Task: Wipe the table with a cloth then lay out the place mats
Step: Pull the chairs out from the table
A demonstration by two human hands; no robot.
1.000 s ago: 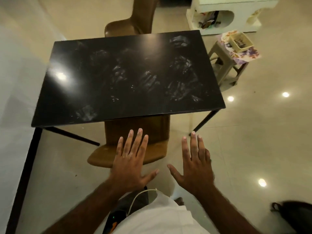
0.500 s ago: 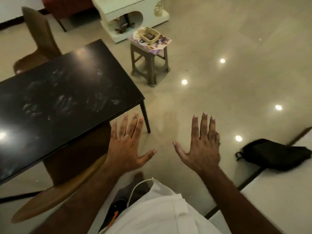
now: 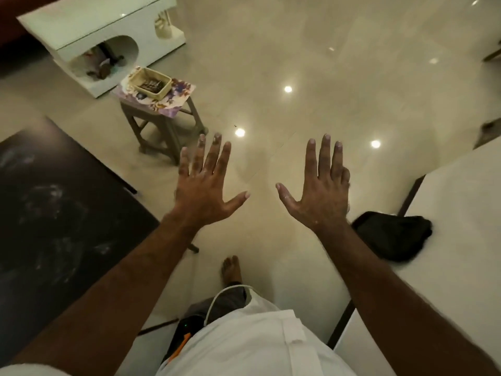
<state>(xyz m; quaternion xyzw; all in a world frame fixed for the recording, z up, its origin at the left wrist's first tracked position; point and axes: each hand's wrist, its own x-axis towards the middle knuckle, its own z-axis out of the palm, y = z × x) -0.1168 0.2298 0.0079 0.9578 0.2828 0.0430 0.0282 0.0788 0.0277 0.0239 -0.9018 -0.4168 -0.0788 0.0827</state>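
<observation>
Over the glossy beige floor (image 3: pixel 311 50), in the head view, both hands are held out in front of the person with the backs up. The left hand (image 3: pixel 202 191) has its fingers straight and spread, thumb pointing right, and holds nothing. The right hand (image 3: pixel 321 194) is equally flat and splayed, thumb pointing left, and also holds nothing. The two hands are apart, level with each other, and touch neither each other nor any object. Pale dusty marks show on the knuckles and fingers of both.

At the left edge lies the black surface (image 3: pixel 54 226), seen corner-on, its top streaked with whitish smears. It sits to the left of the left forearm, and one dark leg shows under its near corner.

Farther off, beyond the left hand, stands a small brown stool (image 3: pixel 165 128). A floral place mat (image 3: pixel 180 100) lies on its seat, overhanging the edge, and a shallow cream tray (image 3: pixel 153 82) with dark small items rests on the mat. Behind the stool, at the far left, is a low white cabinet (image 3: pixel 89 31) with an arched opening.

On the right, a black bag (image 3: pixel 393 240) lies on the floor just beside the right wrist in the picture, next to a white surface (image 3: pixel 447 226) with dark edging. Near the bottom, a bare foot (image 3: pixel 231 268) shows above a white shirt (image 3: pixel 257 346).
</observation>
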